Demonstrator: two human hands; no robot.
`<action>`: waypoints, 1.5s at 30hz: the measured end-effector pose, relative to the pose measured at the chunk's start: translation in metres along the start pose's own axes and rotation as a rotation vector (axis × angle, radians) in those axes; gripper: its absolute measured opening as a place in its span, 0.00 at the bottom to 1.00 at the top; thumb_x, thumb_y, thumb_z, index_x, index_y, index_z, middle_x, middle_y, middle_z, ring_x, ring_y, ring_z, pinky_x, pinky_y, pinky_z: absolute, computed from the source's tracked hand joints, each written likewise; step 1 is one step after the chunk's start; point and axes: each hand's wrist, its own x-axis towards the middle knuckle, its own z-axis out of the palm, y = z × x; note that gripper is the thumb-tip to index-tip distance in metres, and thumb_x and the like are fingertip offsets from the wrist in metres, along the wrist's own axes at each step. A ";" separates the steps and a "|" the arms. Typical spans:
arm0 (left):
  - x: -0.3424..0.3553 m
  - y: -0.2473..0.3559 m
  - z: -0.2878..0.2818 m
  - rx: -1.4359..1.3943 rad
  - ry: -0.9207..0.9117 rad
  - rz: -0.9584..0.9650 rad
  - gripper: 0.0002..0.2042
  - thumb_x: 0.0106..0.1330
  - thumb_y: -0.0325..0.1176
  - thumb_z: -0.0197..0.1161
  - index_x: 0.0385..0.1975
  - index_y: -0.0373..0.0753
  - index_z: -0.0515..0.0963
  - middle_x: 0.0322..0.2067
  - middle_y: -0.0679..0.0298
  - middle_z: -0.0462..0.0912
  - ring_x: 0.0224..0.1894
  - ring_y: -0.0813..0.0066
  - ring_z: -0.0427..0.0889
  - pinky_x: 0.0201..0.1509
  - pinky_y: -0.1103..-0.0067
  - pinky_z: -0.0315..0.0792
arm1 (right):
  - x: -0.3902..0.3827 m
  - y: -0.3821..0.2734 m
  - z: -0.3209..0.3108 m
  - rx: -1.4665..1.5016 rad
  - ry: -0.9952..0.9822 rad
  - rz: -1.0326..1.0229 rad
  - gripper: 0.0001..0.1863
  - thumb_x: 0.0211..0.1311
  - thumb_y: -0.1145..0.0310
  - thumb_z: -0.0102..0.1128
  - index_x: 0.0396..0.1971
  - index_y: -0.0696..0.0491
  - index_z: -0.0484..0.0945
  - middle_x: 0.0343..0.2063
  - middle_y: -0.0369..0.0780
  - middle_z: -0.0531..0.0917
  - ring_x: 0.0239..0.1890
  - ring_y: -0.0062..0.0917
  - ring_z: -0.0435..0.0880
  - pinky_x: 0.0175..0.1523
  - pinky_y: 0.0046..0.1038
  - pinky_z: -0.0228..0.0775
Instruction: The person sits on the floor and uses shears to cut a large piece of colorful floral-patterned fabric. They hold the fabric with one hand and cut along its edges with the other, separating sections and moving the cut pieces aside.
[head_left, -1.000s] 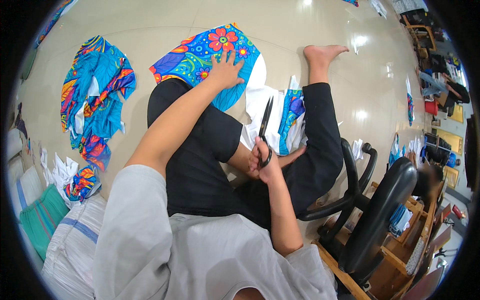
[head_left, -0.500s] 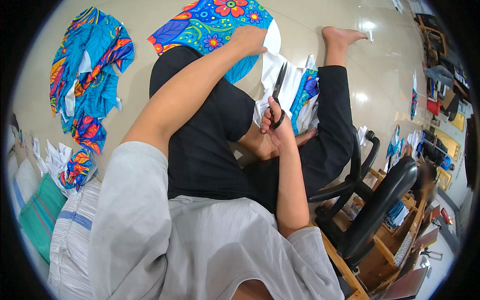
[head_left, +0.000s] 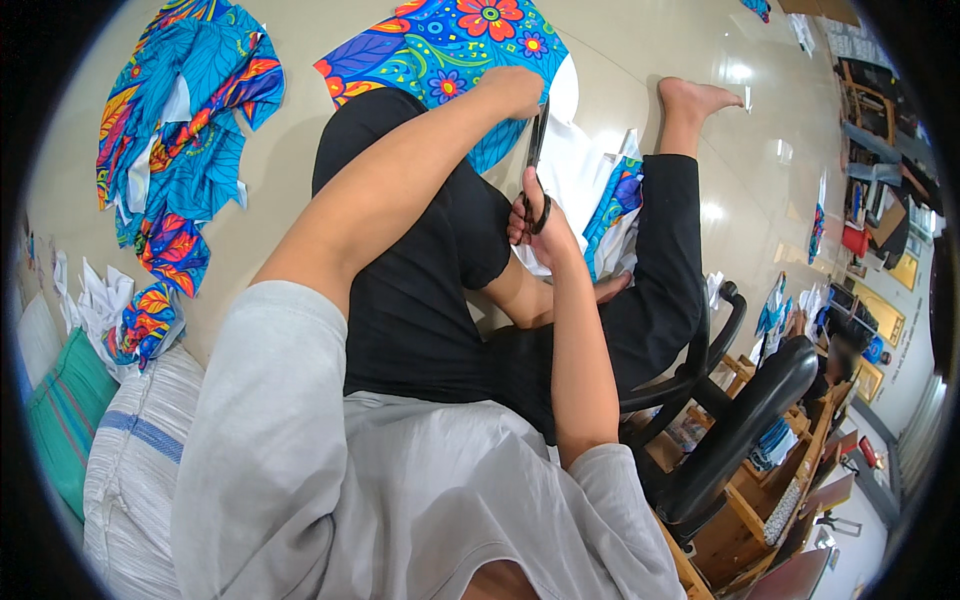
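Note:
My left hand is closed on the right edge of a blue fabric piece with red and purple flowers, which lies partly over the floor and past my bent knee. In my right hand is a pair of black-handled scissors, fingers through the loops. The blades point away from me, their tips right beside my left hand at the fabric's edge. White fabric lies under and beside the scissors, next to a folded floral piece by my right leg. Whether the blades are on the cloth cannot be made out.
A heap of blue and orange printed pieces lies on the floor at the left. Woven sacks stand at the lower left. A black chair armrest and wooden shelving rise at my right. Farther right is a blurred person.
The scissors have moved left and away from me, up to my left hand at the fabric edge. Their blades look closer together. The view has shifted slightly.

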 end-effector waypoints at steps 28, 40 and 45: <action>0.004 -0.001 0.001 -0.010 -0.068 -0.057 0.11 0.55 0.41 0.60 0.34 0.45 0.81 0.36 0.60 0.85 0.43 0.59 0.83 0.45 0.64 0.75 | 0.026 -0.006 0.016 0.149 0.105 -0.081 0.34 0.54 0.29 0.54 0.13 0.46 0.59 0.10 0.32 0.61 0.13 0.22 0.63 0.22 0.24 0.58; -0.001 0.002 -0.004 -0.017 -0.098 -0.058 0.11 0.56 0.41 0.60 0.36 0.46 0.81 0.39 0.60 0.84 0.45 0.58 0.82 0.48 0.62 0.74 | 0.028 -0.009 0.017 0.140 0.119 -0.112 0.31 0.58 0.35 0.57 0.14 0.46 0.61 0.10 0.31 0.62 0.12 0.20 0.64 0.19 0.24 0.59; 0.000 0.001 -0.004 -0.008 -0.109 -0.056 0.12 0.57 0.42 0.60 0.36 0.46 0.81 0.39 0.60 0.84 0.45 0.58 0.82 0.48 0.63 0.74 | 0.029 -0.009 0.018 0.116 0.130 -0.129 0.31 0.59 0.36 0.57 0.15 0.48 0.63 0.11 0.31 0.62 0.12 0.20 0.64 0.18 0.24 0.59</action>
